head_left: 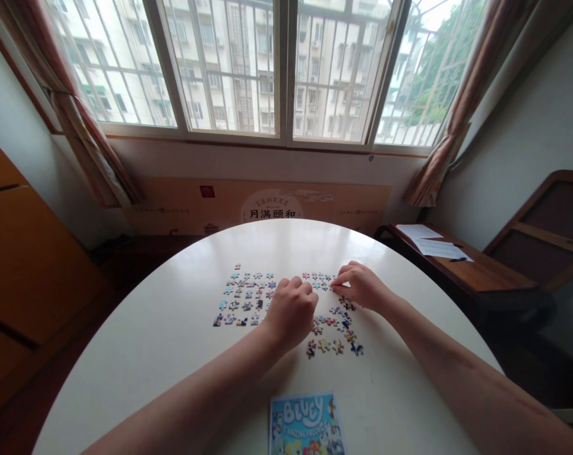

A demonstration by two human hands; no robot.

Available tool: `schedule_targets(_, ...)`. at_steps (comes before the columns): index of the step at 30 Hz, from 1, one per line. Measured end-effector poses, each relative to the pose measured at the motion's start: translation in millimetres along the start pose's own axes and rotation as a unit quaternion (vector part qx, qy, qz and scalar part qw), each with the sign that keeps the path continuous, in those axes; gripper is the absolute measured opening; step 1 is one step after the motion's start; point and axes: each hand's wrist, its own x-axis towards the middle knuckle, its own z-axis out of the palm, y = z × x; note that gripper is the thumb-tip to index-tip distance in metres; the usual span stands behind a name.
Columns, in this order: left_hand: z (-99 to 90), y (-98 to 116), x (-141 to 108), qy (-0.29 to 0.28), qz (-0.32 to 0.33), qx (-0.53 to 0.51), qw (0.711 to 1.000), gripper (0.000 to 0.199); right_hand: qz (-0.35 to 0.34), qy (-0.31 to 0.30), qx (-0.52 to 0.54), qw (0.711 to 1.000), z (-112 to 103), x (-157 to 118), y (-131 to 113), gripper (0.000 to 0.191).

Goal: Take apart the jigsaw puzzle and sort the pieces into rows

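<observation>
Small puzzle pieces [247,306] lie in rough rows on the left part of a round white table [163,354]. More pieces [324,345] form a looser group to the right. Over the middle, between the two groups, is my left hand [293,313], its fingers curled down; what they hold, if anything, is hidden. My right hand [359,285] is at the upper right edge of the right group, thumb and fingertips pinched at a piece too small to make out. A blue picture sheet with "Bluey" lettering [306,423] lies near the table's front edge.
Beyond the table are a barred window [286,76] and a tan printed panel [172,196]. At the right, papers [440,248] lie on a brown wooden surface [485,275] beside a wooden chair back [542,234]. An orange-brown cabinet [25,265] stands at the left.
</observation>
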Motion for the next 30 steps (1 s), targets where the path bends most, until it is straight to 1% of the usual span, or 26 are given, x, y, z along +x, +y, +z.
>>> schedule_targets(2,0.2,0.2,-0.1,0.003,0.002,0.001,1.0,0.017,0.001,0.007,0.002,1.0,-1.5,-0.1,-0.4,0.012)
schedule_targets(4,0.1,0.4,-0.3,0.004,0.004,0.003,1.0,0.017,0.012,0.033,0.005,0.999,-7.1,-0.3,0.6,0.011)
schedule_targets(6,-0.4,0.6,-0.2,0.0,0.004,0.006,1.0,0.017,0.035,0.064,0.002,0.997,-17.4,-1.1,2.8,0.012)
schedule_targets(7,-0.7,0.7,-0.1,-0.004,0.006,0.007,1.0,0.018,0.048,0.069,-0.003,0.996,-23.7,-1.7,3.8,0.013)
schedule_targets(8,-1.2,0.8,0.1,-0.009,0.008,0.008,1.0,0.018,0.059,0.06,-0.006,0.996,-30.4,-2.5,4.6,0.013)
schedule_targets(11,-2.5,1.1,0.9,-0.021,0.018,0.005,1.0,0.018,0.081,-0.025,0.005,0.996,-47.0,-5.8,4.2,0.012)
schedule_targets(13,-3.2,1.1,1.2,-0.024,0.021,0.002,0.999,0.019,0.097,-0.081,0.021,0.992,-52.0,-7.8,2.5,0.011)
schedule_targets(16,-3.3,0.9,0.9,-0.024,0.021,0.0,0.999,0.019,0.124,-0.142,0.025,0.982,-50.3,-9.1,1.3,0.013)
schedule_targets(19,-3.0,0.4,0.4,-0.022,0.021,-0.001,1.0,0.017,0.138,-0.169,0.016,0.976,-44.8,-8.3,3.3,0.015)
schedule_targets(22,-2.8,0.1,0.1,-0.021,0.02,0.001,1.0,0.016,0.149,-0.167,0.021,0.974,-41.5,-7.0,6.8,0.018)
schedule_targets(25,-2.0,-0.1,0.0,-0.024,0.021,0.002,0.999,0.016,0.155,-0.143,0.008,0.977,-39.3,-6.2,9.7,0.018)
schedule_targets(30,-1.0,-0.8,0.0,-0.031,0.023,-0.001,0.999,0.016,0.126,-0.092,0.006,0.988,-30.5,-5.9,10.3,0.015)
